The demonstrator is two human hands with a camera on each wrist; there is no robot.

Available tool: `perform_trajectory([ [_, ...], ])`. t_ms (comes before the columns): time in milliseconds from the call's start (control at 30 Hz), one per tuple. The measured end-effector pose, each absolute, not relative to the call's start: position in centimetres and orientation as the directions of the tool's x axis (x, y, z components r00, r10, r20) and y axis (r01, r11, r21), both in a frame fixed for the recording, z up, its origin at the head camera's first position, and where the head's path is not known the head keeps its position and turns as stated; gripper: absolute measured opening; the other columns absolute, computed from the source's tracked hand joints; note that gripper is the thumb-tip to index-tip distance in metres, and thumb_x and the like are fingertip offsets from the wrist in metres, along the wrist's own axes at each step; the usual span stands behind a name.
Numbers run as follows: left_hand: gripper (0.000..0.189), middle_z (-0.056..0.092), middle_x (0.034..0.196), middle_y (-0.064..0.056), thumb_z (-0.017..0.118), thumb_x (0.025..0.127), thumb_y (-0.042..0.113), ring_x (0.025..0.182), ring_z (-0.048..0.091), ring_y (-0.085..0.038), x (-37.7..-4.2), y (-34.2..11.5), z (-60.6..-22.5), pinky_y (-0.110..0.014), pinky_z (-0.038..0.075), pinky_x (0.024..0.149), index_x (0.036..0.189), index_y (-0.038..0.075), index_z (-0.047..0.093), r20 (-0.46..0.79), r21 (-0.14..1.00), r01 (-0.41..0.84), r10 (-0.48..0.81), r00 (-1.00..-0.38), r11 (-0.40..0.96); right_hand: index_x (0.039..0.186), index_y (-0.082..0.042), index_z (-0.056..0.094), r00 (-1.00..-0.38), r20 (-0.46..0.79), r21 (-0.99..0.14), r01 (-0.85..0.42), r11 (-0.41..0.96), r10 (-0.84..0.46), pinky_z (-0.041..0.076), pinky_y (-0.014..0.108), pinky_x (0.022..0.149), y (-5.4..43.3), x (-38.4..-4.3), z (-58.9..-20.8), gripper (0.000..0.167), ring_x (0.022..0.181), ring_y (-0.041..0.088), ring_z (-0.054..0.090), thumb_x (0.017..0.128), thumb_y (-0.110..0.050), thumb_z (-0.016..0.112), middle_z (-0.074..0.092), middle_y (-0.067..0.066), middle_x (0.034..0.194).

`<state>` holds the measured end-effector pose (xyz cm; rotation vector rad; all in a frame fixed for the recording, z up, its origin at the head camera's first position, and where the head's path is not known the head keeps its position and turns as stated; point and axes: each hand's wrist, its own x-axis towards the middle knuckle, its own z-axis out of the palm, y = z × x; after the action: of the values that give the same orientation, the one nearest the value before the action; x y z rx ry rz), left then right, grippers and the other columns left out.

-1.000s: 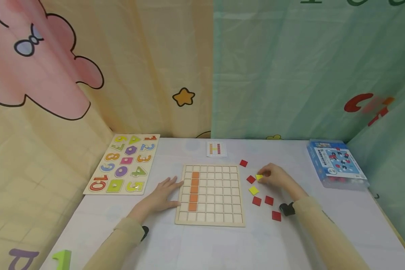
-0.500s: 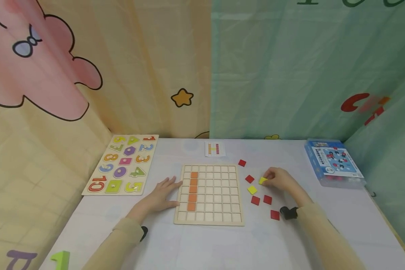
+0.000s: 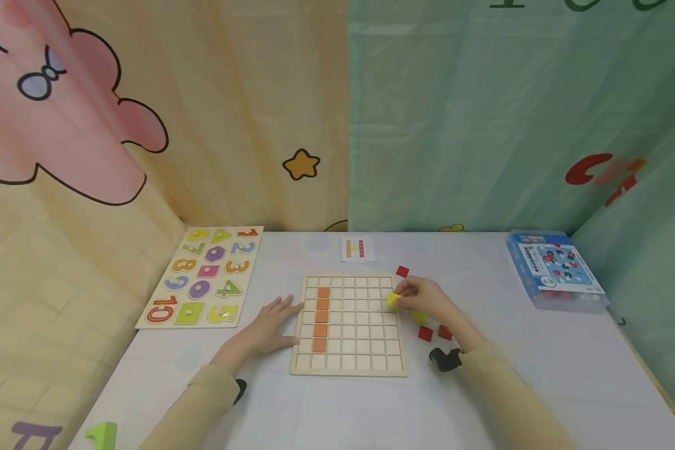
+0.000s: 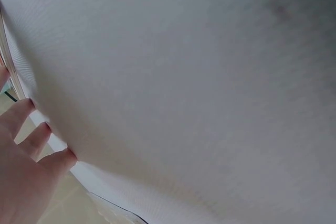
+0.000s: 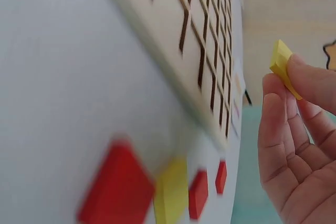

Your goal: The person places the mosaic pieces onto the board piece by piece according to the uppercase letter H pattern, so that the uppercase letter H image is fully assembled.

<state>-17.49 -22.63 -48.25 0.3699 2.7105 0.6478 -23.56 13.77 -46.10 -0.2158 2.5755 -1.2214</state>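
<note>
Worktop [image 3: 315,409], white, carries everything here, with a number puzzle board [image 3: 212,294] at its far left and a blue-and-clear box [image 3: 557,265] at its far right. Between them lies the wooden grid board [image 3: 364,331], flat, with the work centred on it. The left hand [image 3: 267,326] rests by the board's left edge, its grip wide and holding nothing, thumb and fingertips at the rim. The right hand [image 3: 430,300] hangs over the right edge, its grip narrow: thumb and fingers pinch a yellow tile [image 3: 393,300], raised above the board and not seated in a cell. Beyond the board's far edge lies a small card [image 3: 357,249] printed with an orange column, a red column and yellow between them. Judged against that card, the orange part looks done, with five orange tiles [image 3: 321,317] seated in one column. Yellow and red seem left: a second yellow tile [image 3: 419,317] and several red tiles [image 3: 425,334] lie right of the board, some perhaps hidden by the arm.
</note>
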Motion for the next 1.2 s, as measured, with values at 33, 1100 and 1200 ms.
perform_trajectory([
  [33, 0.078, 0.02, 0.164, -0.014, 0.075, 0.086, 0.036, 0.152, 0.01, -0.041, -17.5, -22.7, -48.3, -0.061, 0.011, 0.122, 0.153, 0.019, 0.038, -0.251, 0.477, 0.174, 0.323, -0.912, 0.862, 0.1, -0.005, 0.066, -0.948, -0.182, -0.781, -0.02, 0.624, -0.259, 0.056, 0.026, 0.076, 13.0, -23.5, -46.2, 0.021, 0.083, 0.017, 0.059, 0.085, -0.015, 0.077, 0.065, 0.007, 0.092],
  [1100, 0.078, 0.021, 0.164, -0.012, 0.075, 0.085, 0.037, 0.152, 0.011, -0.041, -17.4, -22.8, -48.4, -0.065, 0.017, 0.119, 0.152, 0.02, 0.039, -0.25, 0.48, 0.153, 0.302, -0.92, 0.864, 0.084, -0.01, 0.069, -0.899, -0.118, -0.749, -0.199, 0.632, -0.422, 0.046, 0.022, 0.064, 1.6, -22.2, -48.2, 0.008, 0.072, 0.011, 0.052, 0.085, -0.011, 0.076, 0.063, -0.001, 0.08],
  [1200, 0.078, 0.02, 0.165, -0.012, 0.075, 0.086, 0.037, 0.152, 0.01, -0.04, -17.5, -22.7, -48.3, -0.065, 0.018, 0.119, 0.152, 0.021, 0.038, -0.254, 0.478, 0.157, 0.307, -0.917, 0.864, 0.084, -0.011, 0.069, -0.906, -0.117, -0.732, -0.199, 0.652, -0.408, 0.046, 0.022, 0.064, 1.5, -22.1, -48.0, 0.007, 0.071, 0.011, 0.052, 0.085, -0.011, 0.076, 0.063, 0.0, 0.08],
])
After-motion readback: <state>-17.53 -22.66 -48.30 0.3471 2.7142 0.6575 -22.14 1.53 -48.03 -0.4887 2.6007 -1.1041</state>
